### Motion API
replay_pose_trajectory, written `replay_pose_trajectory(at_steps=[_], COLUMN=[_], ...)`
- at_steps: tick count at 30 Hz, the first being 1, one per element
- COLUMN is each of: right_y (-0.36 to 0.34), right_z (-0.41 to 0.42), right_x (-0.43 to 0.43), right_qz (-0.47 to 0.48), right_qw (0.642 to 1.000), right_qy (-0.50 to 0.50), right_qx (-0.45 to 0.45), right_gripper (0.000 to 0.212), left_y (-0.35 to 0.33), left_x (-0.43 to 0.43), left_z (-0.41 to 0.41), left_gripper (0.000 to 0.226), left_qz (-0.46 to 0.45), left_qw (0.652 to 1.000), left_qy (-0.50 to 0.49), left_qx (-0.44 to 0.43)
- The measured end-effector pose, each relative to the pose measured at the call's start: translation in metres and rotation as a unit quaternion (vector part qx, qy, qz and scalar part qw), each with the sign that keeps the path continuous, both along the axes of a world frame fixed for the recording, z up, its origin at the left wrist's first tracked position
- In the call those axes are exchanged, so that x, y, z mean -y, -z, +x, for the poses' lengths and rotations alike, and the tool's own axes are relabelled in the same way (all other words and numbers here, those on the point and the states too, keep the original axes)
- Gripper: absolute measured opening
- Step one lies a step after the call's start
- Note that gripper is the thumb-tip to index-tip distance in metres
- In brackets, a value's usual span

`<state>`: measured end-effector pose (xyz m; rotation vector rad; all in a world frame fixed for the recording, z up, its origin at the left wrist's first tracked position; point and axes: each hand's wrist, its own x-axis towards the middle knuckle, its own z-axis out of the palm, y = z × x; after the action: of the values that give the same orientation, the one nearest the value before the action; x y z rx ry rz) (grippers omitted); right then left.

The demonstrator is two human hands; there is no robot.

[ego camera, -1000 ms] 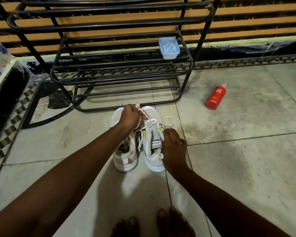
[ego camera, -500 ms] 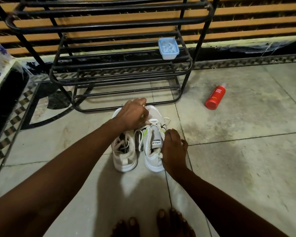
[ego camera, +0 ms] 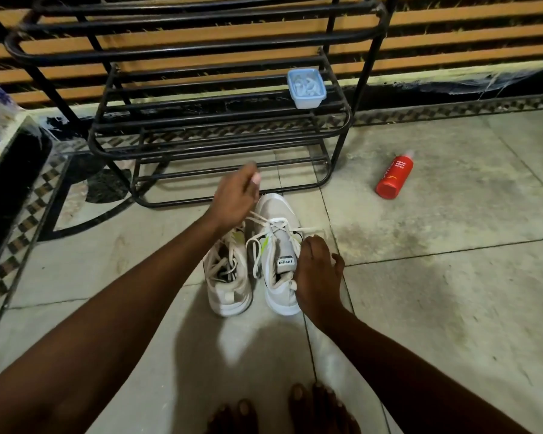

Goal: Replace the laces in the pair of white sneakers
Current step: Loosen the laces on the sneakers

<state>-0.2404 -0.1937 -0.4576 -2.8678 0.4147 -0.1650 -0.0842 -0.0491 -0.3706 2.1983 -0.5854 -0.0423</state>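
Head view. Right grip [ego camera: 317,277]: clamped on right sneaker [ego camera: 278,242], steadying it on the floor; left sneaker [ego camera: 229,286] just beside. Left grip [ego camera: 235,198], beyond: pinching lace [ego camera: 259,218], drawn taut. Risk: a hard pull may snag the lace at its crossings or tip the shoe. Beyond left grip, on rack [ego camera: 170,47]: blue tub [ego camera: 306,87], pale contents, unidentifiable.

White sneakers [ego camera: 278,261], lime accents; red bottle [ego camera: 394,177]; black rack [ego camera: 201,126]; pale-blue tub [ego camera: 306,87].
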Motion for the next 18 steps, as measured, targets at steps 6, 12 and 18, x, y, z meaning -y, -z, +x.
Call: replay_pose_trajectory(at_steps=[6,12,18], right_y=[-0.001,-0.002,-0.001], right_z=[0.000,0.002,0.001], right_x=[0.001,0.000,0.001], right_qz=[-0.010,-0.009,-0.011], right_qw=[1.000,0.999,1.000], right_qy=[-0.003,-0.009,-0.009], right_qx=[-0.011,-0.033,-0.017], right_gripper=[0.045,0.047,0.046], left_y=[0.014,0.007,0.018], left_x=[0.007,-0.002,0.012], left_z=[-0.010,-0.009,-0.029], left_gripper=[0.011,0.015,0.024], left_qz=[0.316,-0.072,-0.186], left_qw=[0.931,0.991,0.966], left_qy=[0.133,-0.087,-0.045], left_qx=[0.126,-0.065,-0.172])
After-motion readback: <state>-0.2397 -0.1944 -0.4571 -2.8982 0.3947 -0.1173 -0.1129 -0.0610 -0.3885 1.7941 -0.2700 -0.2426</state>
